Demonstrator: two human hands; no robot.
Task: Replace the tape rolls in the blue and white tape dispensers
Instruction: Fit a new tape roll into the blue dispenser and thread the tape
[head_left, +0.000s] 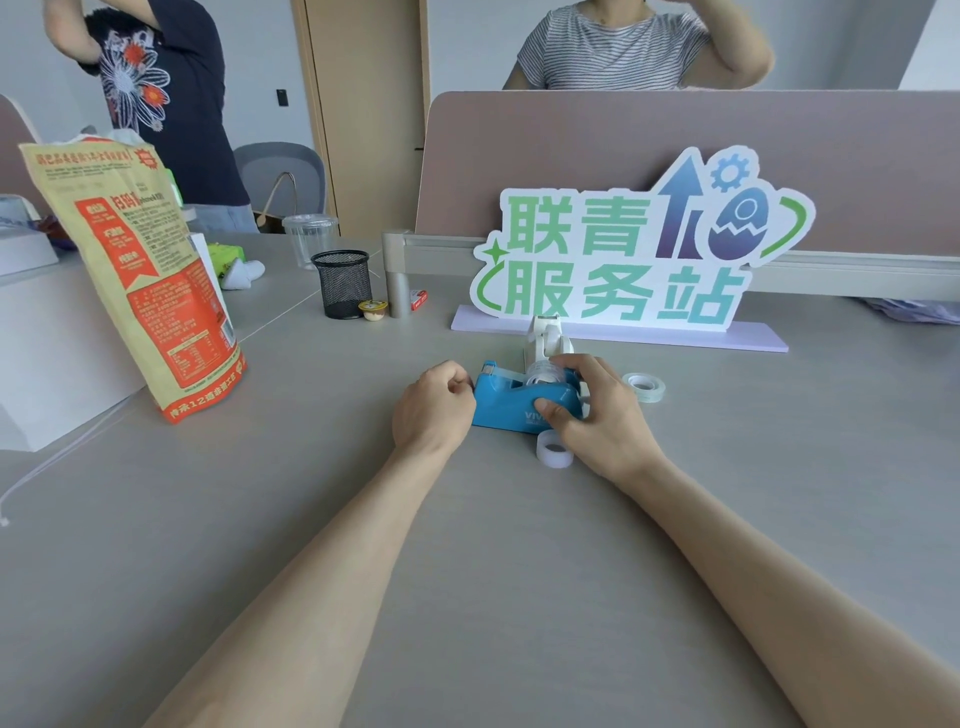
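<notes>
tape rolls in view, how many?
3 tape rolls: one in the blue dispenser, one on the table beside the right hand, one farther right. White dispenser may hide another.

On the table (519, 571), with the near dispenser (511, 405) as dial centre, the far dispenser (545, 332) stands just behind at 1 o'clock. One tape roll (644, 387) lies at 3, another roll (555, 448) just beside at 5, the sign (623, 249) at 12, the mesh cup (343, 283) at 10 and the bag (140, 280) at 9.

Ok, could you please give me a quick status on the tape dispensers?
Right grip holds blue dispenser, loaded roll inside. Left grip curled at cutter end, hold unclear. White dispenser behind; spare roll right, second roll by wrist. Nothing blocking.
</notes>
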